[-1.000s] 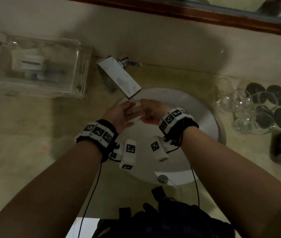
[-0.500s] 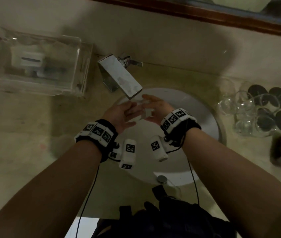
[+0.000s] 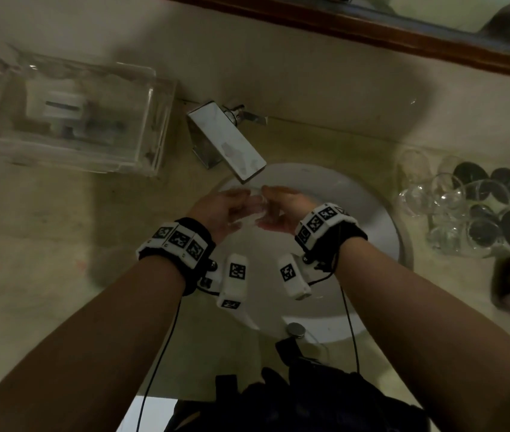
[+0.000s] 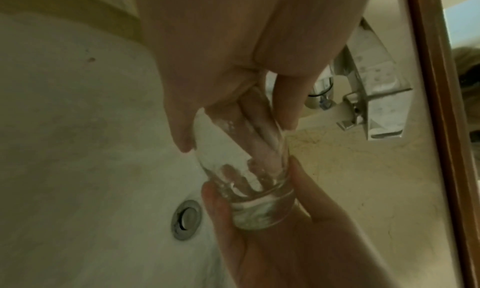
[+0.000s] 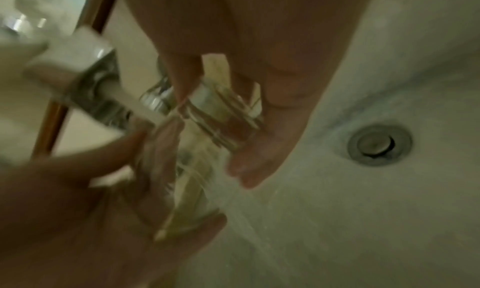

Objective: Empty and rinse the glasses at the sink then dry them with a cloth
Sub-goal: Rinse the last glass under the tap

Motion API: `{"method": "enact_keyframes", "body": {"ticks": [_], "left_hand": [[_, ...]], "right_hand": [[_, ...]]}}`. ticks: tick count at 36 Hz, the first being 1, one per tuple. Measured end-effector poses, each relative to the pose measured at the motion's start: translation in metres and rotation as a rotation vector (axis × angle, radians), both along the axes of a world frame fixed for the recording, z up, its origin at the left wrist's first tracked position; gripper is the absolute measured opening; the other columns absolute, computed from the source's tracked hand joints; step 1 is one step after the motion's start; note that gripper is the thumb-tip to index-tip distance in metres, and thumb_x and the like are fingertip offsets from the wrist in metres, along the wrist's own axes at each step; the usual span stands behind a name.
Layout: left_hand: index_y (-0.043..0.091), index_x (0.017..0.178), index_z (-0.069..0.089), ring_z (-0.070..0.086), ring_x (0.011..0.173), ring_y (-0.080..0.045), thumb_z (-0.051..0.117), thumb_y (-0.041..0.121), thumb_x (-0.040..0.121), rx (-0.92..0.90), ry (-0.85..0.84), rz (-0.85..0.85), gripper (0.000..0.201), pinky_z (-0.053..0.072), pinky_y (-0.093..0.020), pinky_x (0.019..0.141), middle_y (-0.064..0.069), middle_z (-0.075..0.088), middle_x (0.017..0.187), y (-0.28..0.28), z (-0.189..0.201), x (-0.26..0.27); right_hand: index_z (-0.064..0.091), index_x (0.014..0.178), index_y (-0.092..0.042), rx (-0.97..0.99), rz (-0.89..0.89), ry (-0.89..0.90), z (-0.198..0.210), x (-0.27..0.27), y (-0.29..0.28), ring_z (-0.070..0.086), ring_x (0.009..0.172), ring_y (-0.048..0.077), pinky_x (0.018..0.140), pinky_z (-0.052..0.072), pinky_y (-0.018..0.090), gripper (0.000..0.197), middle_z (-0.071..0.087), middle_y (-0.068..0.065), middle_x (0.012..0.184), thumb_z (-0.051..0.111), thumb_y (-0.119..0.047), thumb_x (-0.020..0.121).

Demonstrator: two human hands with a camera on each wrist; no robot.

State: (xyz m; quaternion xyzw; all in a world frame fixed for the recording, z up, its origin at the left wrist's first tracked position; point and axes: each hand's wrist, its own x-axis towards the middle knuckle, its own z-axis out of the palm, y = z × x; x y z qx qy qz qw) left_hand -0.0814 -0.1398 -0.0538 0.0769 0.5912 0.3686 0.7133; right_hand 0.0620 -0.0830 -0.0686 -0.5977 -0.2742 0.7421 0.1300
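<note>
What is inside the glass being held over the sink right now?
Inside the glass, fingers of the left hand reach down toward its base. The right hand cups the base. Any water inside cannot be made out.

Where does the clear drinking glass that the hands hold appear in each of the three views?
Head: clear drinking glass just above centre, between both hands, below the spout.
Left wrist: glass at centre, base toward the bottom.
Right wrist: glass left of centre, blurred.
Shared landmark: square chrome faucet.

The right hand (image 3: 281,210) has shifted slightly closer to the left hand (image 3: 216,210) around the clear drinking glass (image 4: 246,169).
</note>
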Motion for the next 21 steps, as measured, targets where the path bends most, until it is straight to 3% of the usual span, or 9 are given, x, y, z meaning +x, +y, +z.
{"method": "enact_keyframes", "body": {"ticks": [1, 4, 6, 8, 10, 13, 16, 19, 21], "left_hand": [[0.021, 0.105, 0.059, 0.068, 0.084, -0.006, 0.052, 0.01, 0.099, 0.011, 0.026, -0.011, 0.014, 0.038, -0.033, 0.084, 0.003, 0.074, 0.098, -0.001, -0.002, 0.0], [0.026, 0.107, 0.06, 0.063, 0.093, -0.007, 0.055, 0.007, 0.096, 0.05, 0.079, -0.053, 0.023, 0.039, -0.034, 0.089, 0.003, 0.07, 0.11, 0.0, -0.002, 0.001], [0.027, 0.104, 0.062, 0.063, 0.096, -0.008, 0.057, 0.006, 0.095, 0.083, 0.092, -0.082, 0.024, 0.042, -0.033, 0.089, 0.009, 0.074, 0.101, 0.001, 0.0, 0.005], [0.027, 0.1, 0.066, 0.063, 0.104, -0.013, 0.066, 0.007, 0.088, 0.11, 0.144, -0.128, 0.024, 0.044, -0.03, 0.088, 0.007, 0.074, 0.1, 0.002, 0.001, 0.008], [0.028, 0.098, 0.069, 0.061, 0.113, -0.017, 0.073, 0.012, 0.082, 0.116, 0.193, -0.182, 0.023, 0.043, -0.031, 0.088, 0.003, 0.072, 0.11, 0.001, 0.002, 0.009], [0.026, 0.102, 0.071, 0.063, 0.11, -0.015, 0.071, 0.024, 0.086, 0.098, 0.193, -0.259, 0.016, 0.043, -0.034, 0.09, 0.003, 0.072, 0.11, 0.002, 0.004, 0.009], [0.02, 0.12, 0.066, 0.061, 0.114, -0.014, 0.056, 0.033, 0.097, 0.063, 0.174, -0.289, 0.028, 0.037, -0.039, 0.099, 0.003, 0.07, 0.117, 0.003, 0.003, 0.007], [0.022, 0.121, 0.067, 0.063, 0.111, -0.012, 0.062, 0.031, 0.094, 0.116, 0.206, -0.282, 0.029, 0.039, -0.035, 0.091, 0.004, 0.071, 0.118, 0.003, 0.001, 0.009], [0.022, 0.12, 0.069, 0.063, 0.108, -0.011, 0.067, 0.027, 0.091, 0.194, 0.272, -0.303, 0.029, 0.044, -0.025, 0.084, 0.005, 0.069, 0.118, 0.002, 0.002, 0.011]], "right_hand": [[0.058, 0.092, -0.012, 0.003, -0.046, 0.042, -0.003, 0.002, 0.001, 0.056, 0.064, 0.021, 0.073, 0.053, 0.041, 0.006, 0.055, 0.008, 0.075, 0.055, -0.012, 0.096], [0.059, 0.099, -0.015, -0.031, -0.199, 0.128, -0.006, 0.005, 0.002, 0.058, 0.074, 0.028, 0.067, 0.048, 0.037, 0.019, 0.059, 0.011, 0.092, 0.05, 0.0, 0.092], [0.059, 0.105, -0.015, -0.066, -0.215, 0.08, -0.008, 0.004, 0.002, 0.061, 0.079, 0.027, 0.064, 0.05, 0.035, 0.012, 0.061, 0.011, 0.097, 0.053, -0.015, 0.095], [0.061, 0.112, -0.012, -0.134, -0.15, -0.028, -0.01, 0.003, 0.002, 0.065, 0.084, 0.028, 0.063, 0.055, 0.035, 0.039, 0.066, 0.011, 0.103, 0.059, -0.045, 0.091], [0.063, 0.113, -0.011, -0.15, -0.106, -0.076, -0.012, 0.003, 0.002, 0.066, 0.08, 0.027, 0.056, 0.055, 0.032, 0.052, 0.068, 0.011, 0.099, 0.06, -0.055, 0.086], [0.063, 0.099, -0.017, -0.089, -0.08, -0.002, -0.017, 0.006, 0.0, 0.063, 0.069, 0.018, 0.057, 0.053, 0.029, 0.027, 0.066, 0.005, 0.084, 0.058, -0.043, 0.092], [0.059, 0.099, -0.021, -0.007, -0.086, 0.082, -0.018, 0.007, 0.0, 0.062, 0.082, 0.019, 0.068, 0.054, 0.033, 0.005, 0.061, 0.004, 0.096, 0.056, -0.02, 0.095], [0.057, 0.112, -0.022, -0.04, -0.142, 0.158, -0.014, 0.009, 0.002, 0.059, 0.103, 0.026, 0.076, 0.053, 0.037, 0.023, 0.06, 0.005, 0.113, 0.054, -0.01, 0.093], [0.055, 0.123, -0.018, -0.089, -0.166, 0.144, -0.014, 0.011, 0.004, 0.058, 0.111, 0.028, 0.078, 0.053, 0.038, 0.029, 0.058, 0.007, 0.123, 0.054, -0.014, 0.094]]}}
